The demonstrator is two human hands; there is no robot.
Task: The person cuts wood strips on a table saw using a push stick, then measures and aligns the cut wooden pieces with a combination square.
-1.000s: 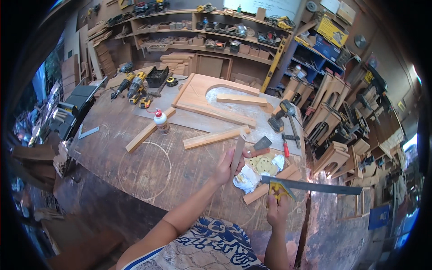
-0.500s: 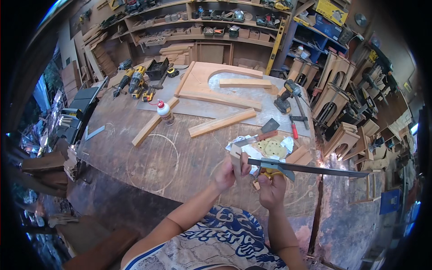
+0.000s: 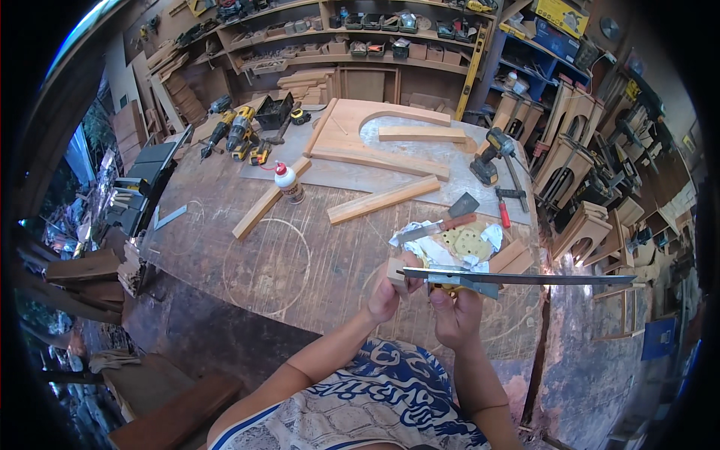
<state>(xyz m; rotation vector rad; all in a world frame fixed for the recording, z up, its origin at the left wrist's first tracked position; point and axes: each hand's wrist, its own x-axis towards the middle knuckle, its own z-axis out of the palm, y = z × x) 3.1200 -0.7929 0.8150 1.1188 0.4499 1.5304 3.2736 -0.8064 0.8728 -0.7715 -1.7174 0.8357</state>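
My left hand [image 3: 385, 298] is closed around a small pale wood block [image 3: 396, 271], which has a dark slot or notch at its end. In my right hand [image 3: 457, 316] is a combination square [image 3: 463, 279] with a long dark blade and a yellow and grey head. The blade stretches far out to the right, and its left end meets the block beside the notch. Whether that end sits inside the notch I cannot tell. Just beyond my hands lie a wooden-handled knife [image 3: 435, 229], crumpled white paper [image 3: 491, 236] and a yellowish sanding disc [image 3: 466, 244] with holes.
A glue bottle [image 3: 288, 184] stands by a wood strip [image 3: 259, 214]. Another strip [image 3: 384, 199] lies mid-bench. Farther back are a curved wooden frame [image 3: 345, 139], cordless drills [image 3: 241, 131] and an impact driver [image 3: 491, 156]. A clamp [image 3: 512, 193] lies near the bench's right edge.
The block has tilted in my left hand so its end faces more upward. The square's blade has swung closer to level and met the block. The whole view has shifted slightly.
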